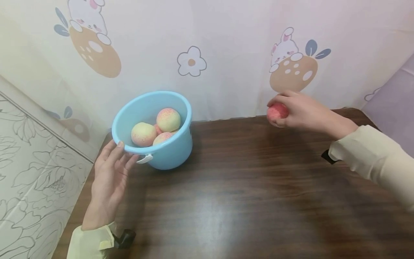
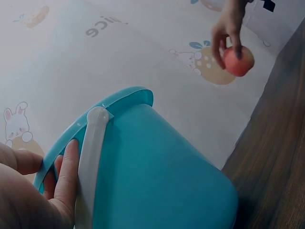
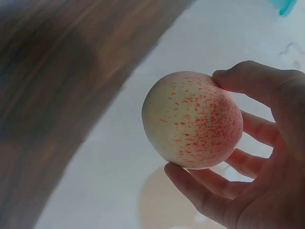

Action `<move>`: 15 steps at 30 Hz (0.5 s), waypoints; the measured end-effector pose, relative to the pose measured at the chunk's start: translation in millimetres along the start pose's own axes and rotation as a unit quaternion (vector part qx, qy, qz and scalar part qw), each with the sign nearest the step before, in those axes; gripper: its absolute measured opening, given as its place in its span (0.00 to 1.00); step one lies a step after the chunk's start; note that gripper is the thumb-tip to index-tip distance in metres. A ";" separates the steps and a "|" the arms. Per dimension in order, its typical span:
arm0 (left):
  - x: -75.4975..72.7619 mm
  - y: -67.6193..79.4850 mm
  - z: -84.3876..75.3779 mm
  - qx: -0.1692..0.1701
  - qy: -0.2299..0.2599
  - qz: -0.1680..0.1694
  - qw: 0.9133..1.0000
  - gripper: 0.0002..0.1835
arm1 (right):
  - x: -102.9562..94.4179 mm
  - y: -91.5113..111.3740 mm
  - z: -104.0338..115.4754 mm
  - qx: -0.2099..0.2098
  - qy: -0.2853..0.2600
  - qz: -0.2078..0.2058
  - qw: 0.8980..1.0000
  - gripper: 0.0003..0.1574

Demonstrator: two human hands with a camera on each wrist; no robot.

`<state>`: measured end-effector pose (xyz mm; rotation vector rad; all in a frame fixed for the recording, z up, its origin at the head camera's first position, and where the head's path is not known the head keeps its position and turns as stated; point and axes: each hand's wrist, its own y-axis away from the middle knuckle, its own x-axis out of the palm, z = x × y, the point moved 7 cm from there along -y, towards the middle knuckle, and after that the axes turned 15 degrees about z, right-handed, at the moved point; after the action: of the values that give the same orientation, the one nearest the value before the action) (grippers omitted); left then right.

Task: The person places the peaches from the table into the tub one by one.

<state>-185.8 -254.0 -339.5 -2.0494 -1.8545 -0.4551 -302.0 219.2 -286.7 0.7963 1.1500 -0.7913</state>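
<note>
A light blue bucket (image 1: 174,151) stands at the back left of the table, with several peaches (image 1: 169,120) inside, pale yellow with a pink blush. My left hand (image 1: 110,172) grips the bucket's near-left rim, thumb on one side and fingers on the other, beside the white handle (image 2: 95,152). Over the table's back right, my right hand (image 1: 295,111) holds one more peach (image 3: 190,119) between thumb and fingers. This peach is pale on one side and speckled red on the other. The bucket's floor is hidden beneath the fruit.
The dark brown wooden table (image 1: 220,194) reaches back to a curtain (image 1: 226,54) printed with rabbits and a flower. On the left a white panel (image 1: 38,180) with flower line drawings borders the table. A purple surface (image 1: 394,93) lies beyond the right end.
</note>
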 end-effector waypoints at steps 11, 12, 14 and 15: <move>1.6 -0.1 -0.2 -0.005 -0.007 -0.005 1.000 0.35 | -27.6 -22.5 64.8 -0.065 -0.007 0.000 0.998 0.26; 1.5 0.1 0.0 -0.006 -0.006 -0.005 1.000 0.35 | -29.7 -25.7 69.7 -0.069 -0.005 0.000 0.998 0.26; 1.3 0.6 0.2 -0.007 -0.004 -0.006 1.000 0.34 | -33.5 -33.0 79.9 -0.075 0.001 0.004 0.997 0.25; 1.1 1.1 0.2 -0.007 -0.002 -0.006 1.000 0.34 | -35.7 -36.9 85.2 -0.080 0.003 0.005 0.997 0.25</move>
<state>-184.6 -253.0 -339.2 -2.0497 -1.8723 -0.4692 -302.1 132.1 -238.7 0.6710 1.1987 -0.6783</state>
